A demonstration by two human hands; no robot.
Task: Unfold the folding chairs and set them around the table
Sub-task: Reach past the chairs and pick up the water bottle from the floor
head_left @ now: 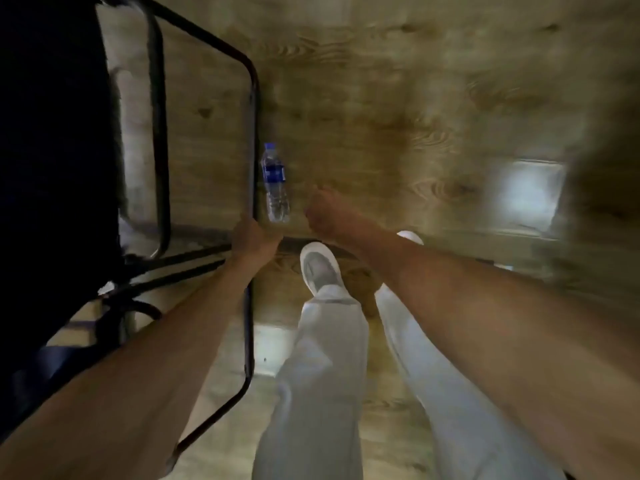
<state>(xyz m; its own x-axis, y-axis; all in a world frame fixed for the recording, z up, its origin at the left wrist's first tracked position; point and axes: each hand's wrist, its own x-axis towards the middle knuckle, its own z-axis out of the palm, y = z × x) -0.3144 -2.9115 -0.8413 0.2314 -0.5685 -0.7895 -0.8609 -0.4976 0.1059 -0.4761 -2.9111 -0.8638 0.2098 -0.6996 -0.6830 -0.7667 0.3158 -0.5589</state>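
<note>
Head view, looking down. Dim, blurred at the edges.

Left hand [254, 237]: grip wrapped around the black tube frame of a folding chair [251, 109]. Chair fills the left of frame; dark fabric seat or back at far left, tube loops spread beside it. Cannot tell if it is fully opened or only part way; the legs look splayed.

Right hand [323, 211]: curled into a loose fist, pinching nothing, apart from the chair frame. Hangs in the air over the wooden surface.

Bottle [275, 183]: clear plastic, blue label and cap, lying on its side just beside the frame tube, between the 2 hands. It rests on a wood-grain surface; whether that is the desk or the floor I cannot tell.

Person's legs in pale trousers and 1 white shoe [320, 266] near the middle, stepping forward.

Progress, as a judgement: 1 chair in hand, being carried or positioned; not yet seen set down in place. No other chairs in view, so count done or left is unknown. Desk not clearly identified.
</note>
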